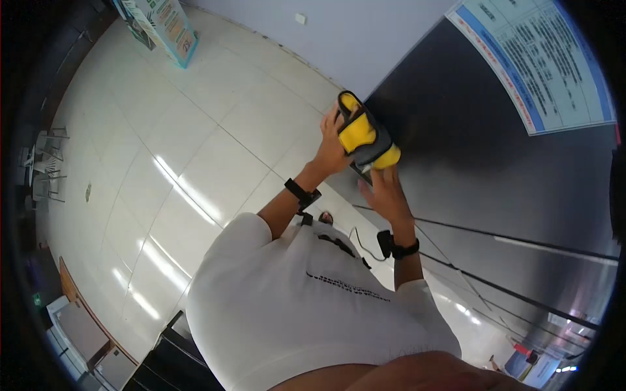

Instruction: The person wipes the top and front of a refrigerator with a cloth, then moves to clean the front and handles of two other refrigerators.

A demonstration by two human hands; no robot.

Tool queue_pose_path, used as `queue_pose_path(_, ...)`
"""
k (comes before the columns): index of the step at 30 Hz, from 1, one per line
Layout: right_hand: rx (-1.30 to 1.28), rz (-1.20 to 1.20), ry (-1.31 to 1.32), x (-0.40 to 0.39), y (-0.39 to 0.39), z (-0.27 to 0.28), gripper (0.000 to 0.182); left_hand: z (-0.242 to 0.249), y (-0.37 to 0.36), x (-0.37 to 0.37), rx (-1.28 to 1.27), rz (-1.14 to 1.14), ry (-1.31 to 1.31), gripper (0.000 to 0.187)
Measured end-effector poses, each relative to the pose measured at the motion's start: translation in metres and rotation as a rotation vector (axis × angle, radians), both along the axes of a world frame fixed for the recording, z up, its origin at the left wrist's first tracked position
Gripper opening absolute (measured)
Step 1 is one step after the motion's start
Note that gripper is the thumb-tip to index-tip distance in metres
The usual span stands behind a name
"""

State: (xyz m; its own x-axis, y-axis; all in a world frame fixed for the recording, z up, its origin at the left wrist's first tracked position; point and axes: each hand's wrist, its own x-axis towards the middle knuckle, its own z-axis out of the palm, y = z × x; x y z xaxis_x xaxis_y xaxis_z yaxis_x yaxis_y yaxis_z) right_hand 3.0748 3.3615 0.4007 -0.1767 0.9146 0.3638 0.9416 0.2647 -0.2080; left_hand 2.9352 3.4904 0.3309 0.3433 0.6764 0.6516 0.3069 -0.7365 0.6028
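Note:
A yellow item with dark grey panels and black edging (pixel 360 133), soft and pouch-like in look, is held up between both hands beside a dark panel. My left hand (pixel 332 146) wraps around its left side, fingers curled against the black edging. At its lower yellow end, my right hand (pixel 389 195) has its fingertips on or just behind the item, and they are partly hidden by it. A small pale piece shows between the hands; I cannot make out what it is. Both wrists wear black bands.
The large dark panel (pixel 450 143) rises close on the right, with a printed sheet (pixel 541 62) on it. A pale wall (pixel 391 29) stands ahead. Tiled floor (pixel 215 124) spreads left, with a cardboard display stand (pixel 166 29) and chairs (pixel 49 166) farther off.

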Motion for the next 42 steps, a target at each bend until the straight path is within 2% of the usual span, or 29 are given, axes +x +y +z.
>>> queue_pose_path(1, -0.178, 0.072, 0.045, -0.003, 0.002, 0.002, 0.059, 0.011, 0.005, 0.0, -0.033, -0.023, -0.067, 0.076)
queue_pose_path(5, 0.086, -0.02, 0.287, -0.018, 0.008, 0.068, 0.057, 0.07, 0.029, 0.009, 0.048, -0.193, -0.286, 0.069)
queue_pose_path(6, 0.069, -0.035, 0.29, -0.017, 0.007, 0.079, 0.057, 0.091, 0.03, 0.01, 0.007, -0.16, -0.24, 0.064)
queue_pose_path(8, -0.088, -0.108, 0.52, -0.013, 0.012, 0.097, 0.052, 0.092, 0.044, 0.016, -0.051, -0.296, -0.334, 0.061)
queue_pose_path(9, 0.041, -0.152, 0.67, -0.026, 0.019, 0.103, 0.045, 0.095, 0.044, 0.013, -0.085, -0.277, -0.306, 0.061)
queue_pose_path(10, 0.046, -0.164, 0.669, -0.03, 0.023, 0.101, 0.045, 0.1, 0.043, 0.007, -0.119, -0.261, -0.274, 0.06)
queue_pose_path(12, 0.046, -0.154, 0.472, -0.016, 0.02, 0.081, 0.041, 0.08, 0.041, 0.015, -0.042, -0.251, -0.27, 0.063)
queue_pose_path(13, -0.056, -0.188, 0.431, -0.009, 0.02, 0.07, 0.038, 0.072, 0.042, 0.016, -0.077, -0.259, -0.204, 0.066)
queue_pose_path(14, 0.014, -0.108, 0.472, -0.009, 0.019, 0.063, 0.039, 0.064, 0.039, 0.011, -0.112, -0.269, -0.141, 0.069)
queue_pose_path(16, -0.111, -0.101, 0.403, -0.003, 0.016, 0.052, 0.044, 0.042, 0.045, 0.005, -0.219, -0.351, -0.056, 0.081)
queue_pose_path(17, -0.143, -0.074, 0.363, 0.006, 0.016, 0.034, 0.049, 0.02, 0.044, 0.005, -0.207, -0.291, 0.076, 0.082)
queue_pose_path(18, -0.165, -0.048, 0.333, 0.011, 0.019, 0.016, 0.054, -0.004, 0.046, -0.001, -0.19, -0.379, -0.098, 0.08)
queue_pose_path(20, -0.263, -0.005, 0.295, 0.008, 0.027, 0.004, 0.064, -0.061, 0.056, 0.004, -0.22, -0.246, 0.226, 0.084)
queue_pose_path(21, -0.24, 0.004, 0.259, 0.002, 0.032, 0.003, 0.066, -0.055, 0.059, 0.0, -0.204, -0.232, 0.228, 0.084)
queue_pose_path(23, -0.292, -0.038, 0.215, 0.002, 0.027, 0.015, 0.068, -0.043, 0.058, -0.005, -0.099, -0.351, -0.095, 0.088)
queue_pose_path(24, -0.292, -0.025, 0.219, 0.006, 0.025, 0.02, 0.068, -0.028, 0.055, -0.003, -0.097, -0.338, -0.089, 0.088)
queue_pose_path(26, 0.073, 0.101, 0.176, 0.015, 0.026, 0.026, 0.061, 0.028, 0.052, 0.008, -0.327, -0.479, -0.285, 0.089)
queue_pose_path(27, 0.091, 0.042, 0.203, 0.009, 0.027, 0.047, 0.057, 0.071, 0.046, 0.005, -0.376, -0.536, -0.322, 0.082)
queue_pose_path(28, 0.087, 0.053, 0.211, 0.021, 0.023, 0.029, 0.057, 0.111, 0.036, 0.001, -0.431, -0.594, -0.361, 0.075)
queue_pose_path(29, 0.193, 0.174, -0.266, 0.044, 0.017, -0.005, 0.056, 0.132, 0.03, 0.002, -0.351, -0.519, -0.333, 0.061)
queue_pose_path(30, 0.301, 0.287, -0.744, 0.021, 0.027, 0.025, 0.055, 0.146, 0.027, 0.001, -0.23, -0.492, -0.375, 0.05)
queue_pose_path(31, 0.356, 0.11, -0.683, 0.005, 0.016, 0.064, 0.054, 0.147, 0.028, 0.005, -0.224, -0.503, -0.373, 0.05)
queue_pose_path(32, 0.356, 0.11, -0.674, 0.01, 0.013, 0.047, 0.054, 0.146, 0.031, 0.007, -0.218, -0.515, -0.374, 0.051)
queue_pose_path(34, 0.354, -0.046, -0.088, 0.03, 0.009, -0.001, 0.051, 0.137, 0.036, 0.015, -0.14, -0.527, -0.398, 0.051)
queue_pose_path(35, 0.439, 0.003, -0.156, 0.014, 0.017, 0.031, 0.053, 0.128, 0.043, 0.017, -0.06, -0.543, -0.43, 0.05)
queue_pose_path(36, 0.389, 0.101, 0.362, 0.006, 0.026, 0.041, 0.051, 0.113, 0.055, 0.016, 0.126, -0.525, -0.298, 0.049)
queue_pose_path(38, 0.309, -0.007, 0.288, -0.008, 0.015, 0.04, 0.034, 0.086, 0.054, 0.009, 0.028, -0.599, -0.316, 0.049)
queue_pose_path(40, 0.389, -0.016, 0.258, -0.019, 0.005, 0.03, 0.038, 0.069, 0.04, 0.013, -0.157, -0.71, -0.354, 0.048)
queue_pose_path(42, 0.17, -0.051, 0.358, -0.029, -0.007, 0.025, 0.041, 0.046, 0.029, 0.001, -0.359, -0.829, -0.365, 0.046)
